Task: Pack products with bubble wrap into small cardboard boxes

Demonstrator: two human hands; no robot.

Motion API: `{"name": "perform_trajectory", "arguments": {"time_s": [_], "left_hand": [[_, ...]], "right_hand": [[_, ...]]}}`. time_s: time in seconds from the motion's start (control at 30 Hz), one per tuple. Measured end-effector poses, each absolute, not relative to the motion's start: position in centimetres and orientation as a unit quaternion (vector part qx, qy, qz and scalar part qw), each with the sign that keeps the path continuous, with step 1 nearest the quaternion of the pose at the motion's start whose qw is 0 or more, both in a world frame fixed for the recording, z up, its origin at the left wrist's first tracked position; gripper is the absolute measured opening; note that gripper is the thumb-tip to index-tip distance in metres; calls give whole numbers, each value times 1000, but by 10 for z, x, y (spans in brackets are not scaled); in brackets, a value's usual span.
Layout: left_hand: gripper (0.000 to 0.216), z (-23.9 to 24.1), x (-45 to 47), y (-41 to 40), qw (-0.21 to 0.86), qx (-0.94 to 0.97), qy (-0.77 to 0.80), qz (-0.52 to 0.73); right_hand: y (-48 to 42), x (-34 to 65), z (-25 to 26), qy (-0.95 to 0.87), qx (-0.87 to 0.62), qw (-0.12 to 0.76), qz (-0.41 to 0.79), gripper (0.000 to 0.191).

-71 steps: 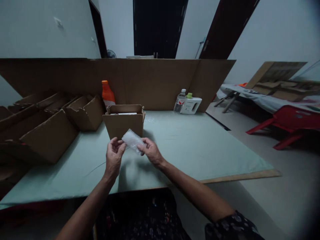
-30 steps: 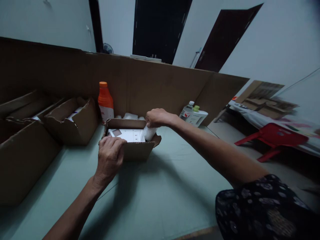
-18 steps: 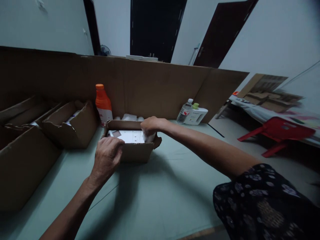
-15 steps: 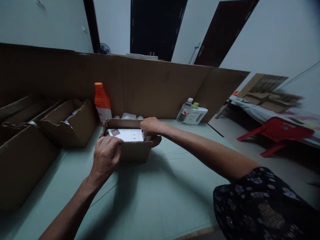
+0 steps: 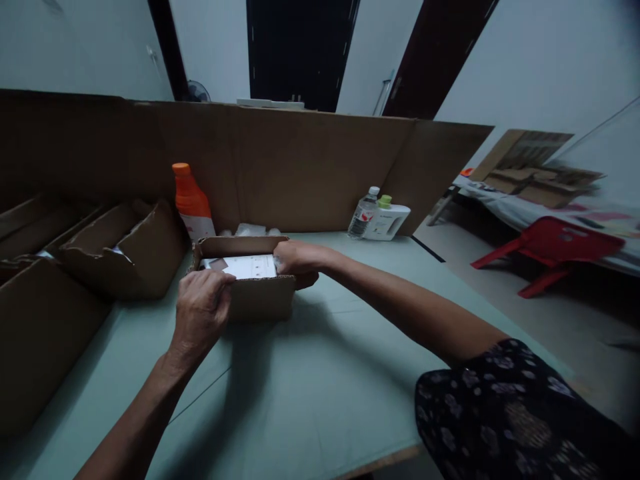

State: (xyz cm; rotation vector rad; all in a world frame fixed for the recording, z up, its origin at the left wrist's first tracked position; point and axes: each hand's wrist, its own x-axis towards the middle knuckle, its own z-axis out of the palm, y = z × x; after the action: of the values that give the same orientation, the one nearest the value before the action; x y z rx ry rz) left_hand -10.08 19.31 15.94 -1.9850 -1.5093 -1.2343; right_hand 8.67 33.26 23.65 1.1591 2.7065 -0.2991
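Observation:
A small open cardboard box (image 5: 260,300) stands on the pale green tabletop with a white printed carton (image 5: 247,266) inside it. My left hand (image 5: 204,308) is closed over the box's near left edge, its fingertips curled over the rim. At the box's right end my right hand (image 5: 296,258) reaches in with bent fingers. Something clear or whitish shows at its fingertips, too small to name. Behind the box lie some translucent white items (image 5: 250,230), partly hidden by its far wall.
An orange bottle (image 5: 192,200) stands at the back left, beside larger open cardboard boxes (image 5: 150,257). A clear water bottle (image 5: 363,215) and a white jug with a green cap (image 5: 389,221) stand at the back right. A tall cardboard panel (image 5: 300,167) borders the rear. A red chair (image 5: 565,248) is off to the right.
The view has shifted slightly, so most things sit a little further left. My right hand has sunk lower into the box's right end. My left hand keeps its place on the rim.

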Motion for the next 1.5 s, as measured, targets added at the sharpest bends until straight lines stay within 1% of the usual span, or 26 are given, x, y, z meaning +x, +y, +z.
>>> {"name": "perform_trajectory", "arguments": {"time_s": [0.13, 0.27, 0.33, 0.37, 0.43, 0.47, 0.5, 0.53, 0.57, 0.6, 0.63, 0.67, 0.7, 0.73, 0.77, 0.83, 1.0, 1.1, 1.17, 1.27, 1.33, 1.5], "left_hand": [[14, 156, -101, 198, 181, -696, -536, -442], [13, 157, -99, 200, 183, -696, -532, -446], [14, 160, -101, 195, 192, -678, -531, -470], [18, 161, -104, 191, 200, -659, -533, -492], [35, 159, -114, 185, 199, -599, -556, -541], [42, 155, -120, 183, 174, -563, -579, -564], [49, 148, -126, 182, 126, -528, -606, -582], [55, 140, -132, 183, 54, -494, -628, -599], [60, 130, -137, 184, -33, -465, -638, -613], [63, 121, -140, 186, -119, -442, -636, -621], [64, 111, -141, 189, -190, -429, -625, -624], [64, 104, -141, 192, -238, -424, -613, -623], [62, 99, -140, 195, -261, -421, -604, -624], [60, 96, -137, 198, -266, -421, -601, -625], [57, 97, -133, 202, -259, -420, -602, -628], [55, 104, -121, 209, -244, -419, -600, -636], [55, 126, -73, 216, -263, -451, -565, -639], [57, 128, -58, 195, -283, -455, -557, -634], [59, 127, -66, 172, -264, -421, -587, -639], [60, 125, -92, 139, -190, -350, -675, -621], [62, 122, -107, 123, -162, -321, -711, -604], [67, 105, -119, 102, -197, -319, -688, -622]], "right_hand": [[334, 85, 238, 905, 407, 72, -102, 16], [333, 84, 238, 901, 420, 30, -103, 13], [328, 98, 239, 903, 415, 2, -107, 16], [323, 110, 237, 904, 412, -44, -109, 19], [310, 141, 227, 883, 410, -192, -125, 27], [304, 158, 218, 855, 413, -277, -144, 29], [298, 172, 206, 824, 427, -331, -171, 29], [292, 183, 192, 796, 448, -352, -204, 29], [288, 189, 176, 777, 466, -348, -241, 31], [285, 189, 160, 767, 473, -329, -283, 39], [283, 184, 145, 766, 465, -306, -321, 52], [283, 174, 133, 771, 450, -286, -349, 65], [284, 161, 124, 779, 435, -271, -362, 74], [287, 148, 120, 787, 424, -264, -361, 77], [289, 136, 119, 795, 420, -264, -348, 74], [293, 126, 126, 801, 430, -282, -308, 65], [281, 172, 146, 772, 481, -333, -251, 44], [259, 190, 143, 764, 478, -370, -224, 40], [243, 179, 138, 783, 437, -376, -231, 41], [224, 144, 130, 822, 371, -344, -262, 44], [216, 129, 126, 836, 343, -325, -279, 49], [226, 146, 109, 839, 292, -314, -336, 72]]}}
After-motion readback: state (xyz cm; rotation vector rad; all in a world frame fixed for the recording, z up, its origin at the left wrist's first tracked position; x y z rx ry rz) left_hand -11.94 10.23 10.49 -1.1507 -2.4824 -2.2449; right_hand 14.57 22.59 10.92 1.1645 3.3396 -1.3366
